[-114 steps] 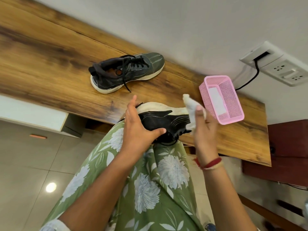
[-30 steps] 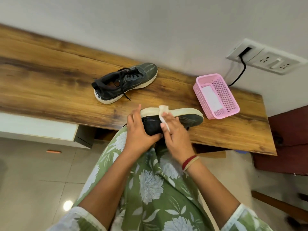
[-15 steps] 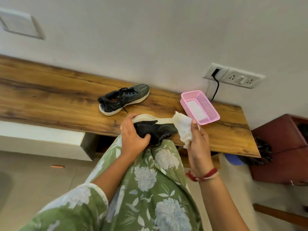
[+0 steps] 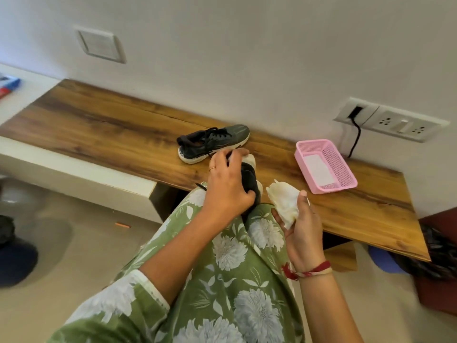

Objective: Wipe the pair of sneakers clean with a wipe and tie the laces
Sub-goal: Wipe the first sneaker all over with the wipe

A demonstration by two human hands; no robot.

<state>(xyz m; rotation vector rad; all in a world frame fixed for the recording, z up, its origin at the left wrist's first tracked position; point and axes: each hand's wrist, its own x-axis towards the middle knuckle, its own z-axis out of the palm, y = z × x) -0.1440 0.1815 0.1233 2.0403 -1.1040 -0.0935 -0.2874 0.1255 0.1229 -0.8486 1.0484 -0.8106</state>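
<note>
A: Wiping stage?

B: Midway, by judgement. One sneaker gripped by left hand at the desk edge, over the lap, fingers curled round it. Wipe pinched in right hand, just beside, apart.

A: Remaining?

B: Second sneaker on desk, laces apparently untied. Wiping there undetermined; tying left for both.

Wooden bench against white wall
</note>
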